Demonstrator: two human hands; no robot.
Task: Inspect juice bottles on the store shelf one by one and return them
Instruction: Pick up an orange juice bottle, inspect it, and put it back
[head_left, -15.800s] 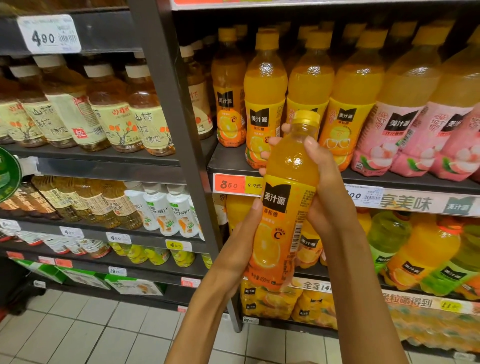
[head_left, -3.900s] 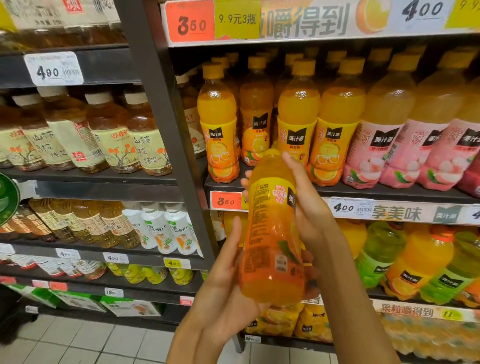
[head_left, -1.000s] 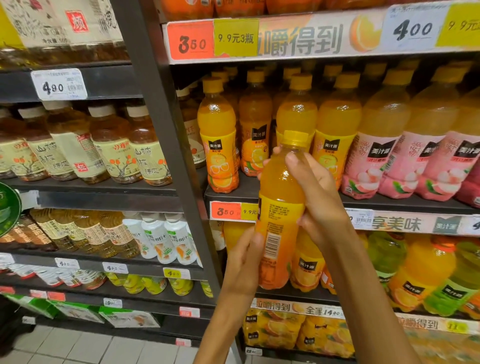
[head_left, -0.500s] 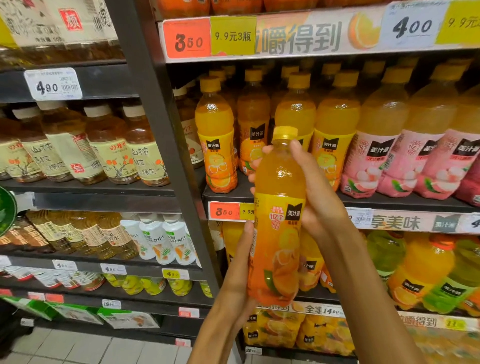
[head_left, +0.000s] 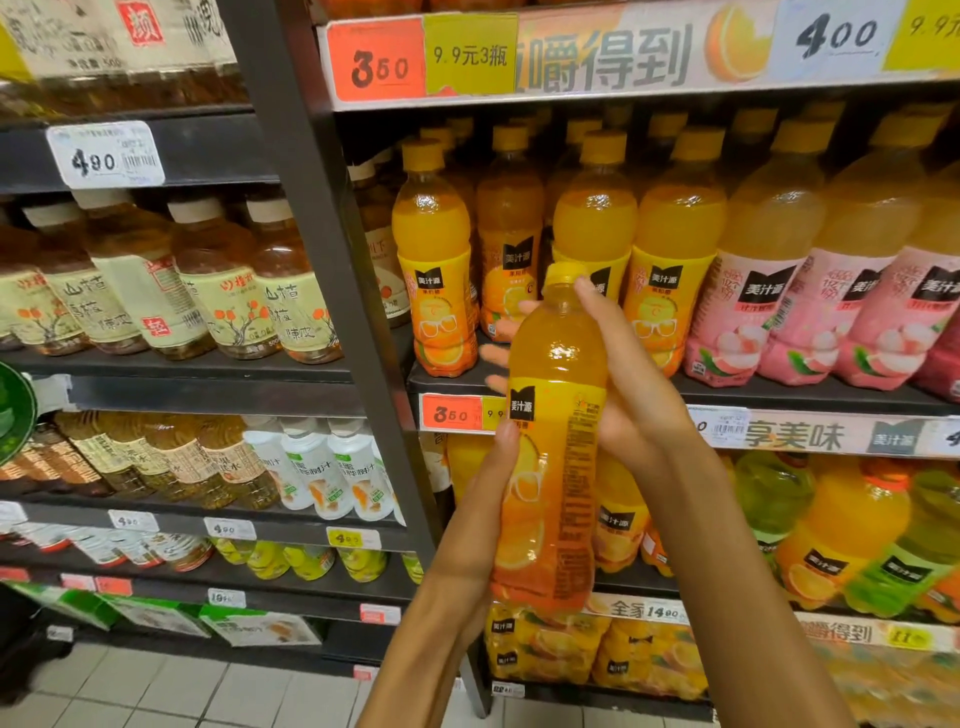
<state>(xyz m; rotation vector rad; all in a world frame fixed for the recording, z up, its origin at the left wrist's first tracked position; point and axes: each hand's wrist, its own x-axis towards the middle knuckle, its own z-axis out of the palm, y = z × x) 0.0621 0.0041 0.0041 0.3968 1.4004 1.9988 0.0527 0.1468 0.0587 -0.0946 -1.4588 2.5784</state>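
I hold an orange juice bottle (head_left: 553, 447) with a yellow cap upright in front of the shelf. My right hand (head_left: 631, 384) grips its upper body from the right, fingers wrapped behind it. My left hand (head_left: 480, 525) holds the lower label from the left, thumb pressed on the front. The black logo and the text panel of the label face me. Behind it, a row of matching orange juice bottles (head_left: 436, 260) stands on the shelf (head_left: 452, 382), with a gap in the front row behind the held bottle.
Pink-labelled lychee juice bottles (head_left: 748, 306) fill the shelf's right part. A dark upright post (head_left: 322, 260) divides off the left bay of brown tea bottles (head_left: 208, 291). Lower shelves carry green and orange bottles (head_left: 841, 535) and multipacks (head_left: 597, 660). White floor tiles (head_left: 156, 696) lie below.
The bottle has been turned about its axis, so the logo sits at the left and the text panel faces me. Both hands have kept hold of it and it sits slightly lower.
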